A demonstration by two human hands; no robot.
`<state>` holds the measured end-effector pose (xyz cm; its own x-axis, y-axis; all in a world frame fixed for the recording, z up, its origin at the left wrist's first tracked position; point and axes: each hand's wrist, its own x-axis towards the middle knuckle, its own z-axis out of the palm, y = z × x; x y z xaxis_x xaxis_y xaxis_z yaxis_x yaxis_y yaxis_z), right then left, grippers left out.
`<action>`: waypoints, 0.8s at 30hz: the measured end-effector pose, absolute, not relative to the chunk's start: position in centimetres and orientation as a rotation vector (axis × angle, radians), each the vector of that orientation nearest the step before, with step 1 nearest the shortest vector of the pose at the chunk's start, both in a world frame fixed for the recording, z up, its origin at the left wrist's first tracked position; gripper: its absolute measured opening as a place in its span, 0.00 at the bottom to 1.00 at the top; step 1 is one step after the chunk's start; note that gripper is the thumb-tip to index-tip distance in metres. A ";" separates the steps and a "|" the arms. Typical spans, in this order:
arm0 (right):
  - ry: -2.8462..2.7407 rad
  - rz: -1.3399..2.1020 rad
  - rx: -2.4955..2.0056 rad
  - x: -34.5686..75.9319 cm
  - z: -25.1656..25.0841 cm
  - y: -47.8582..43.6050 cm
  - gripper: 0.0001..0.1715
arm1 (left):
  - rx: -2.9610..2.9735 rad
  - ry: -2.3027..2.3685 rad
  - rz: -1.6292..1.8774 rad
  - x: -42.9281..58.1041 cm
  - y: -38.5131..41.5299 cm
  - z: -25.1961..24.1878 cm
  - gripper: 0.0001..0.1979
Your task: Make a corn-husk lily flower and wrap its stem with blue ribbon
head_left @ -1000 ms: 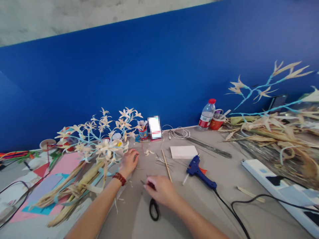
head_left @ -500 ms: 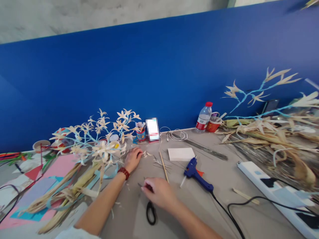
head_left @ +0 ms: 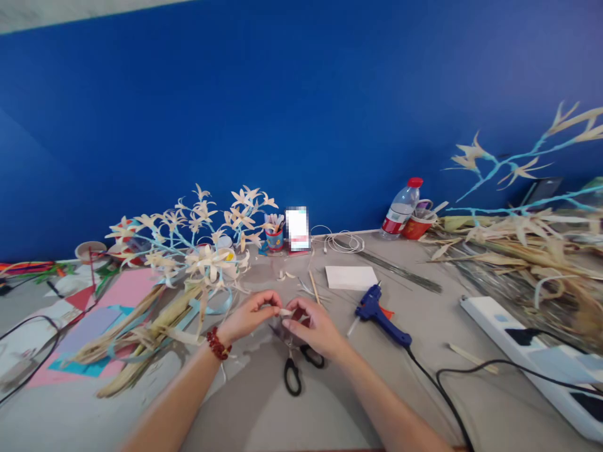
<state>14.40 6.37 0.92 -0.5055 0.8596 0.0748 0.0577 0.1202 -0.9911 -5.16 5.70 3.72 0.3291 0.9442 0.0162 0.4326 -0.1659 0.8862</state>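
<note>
My left hand (head_left: 252, 315), with a red bead bracelet on the wrist, pinches a small pale leaf strip (head_left: 284, 312) between thumb and fingers. My right hand (head_left: 311, 325) meets it from the right, fingers closed on the same strip. Both hands hover just above the grey table. Black-handled scissors (head_left: 296, 371) lie on the table right under my right hand, their blades hidden by it. A branch of pale leaf flowers on light blue stems (head_left: 202, 235) lies to the left of my left hand.
A blue glue gun (head_left: 380, 315) with a black cord lies to the right, beside a white block (head_left: 351, 277) and a wooden stick (head_left: 314, 287). Dried leaves (head_left: 522, 257) pile at the right; coloured paper (head_left: 94, 320) lies left. A water bottle (head_left: 400, 210), red cup (head_left: 417, 226) and white power strip (head_left: 532, 351) stand further off.
My left hand drew back from the table near the flowers with a leaf strip. My right hand left the scissors and joined it. The scissors now lie with handles spread.
</note>
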 end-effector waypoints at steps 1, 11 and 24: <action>-1.660 1.539 -0.902 14.2 0.9 6.2 0.13 | 1.738 1.225 0.767 -5.1 5.4 3.9 0.05; -1.119 1.955 -0.815 13.4 0.7 5.7 0.18 | 1.329 1.148 1.108 -4.2 3.3 3.5 0.07; -1.083 1.850 -0.873 12.8 -0.1 5.4 0.21 | 0.980 1.085 1.578 -0.9 2.0 0.8 0.03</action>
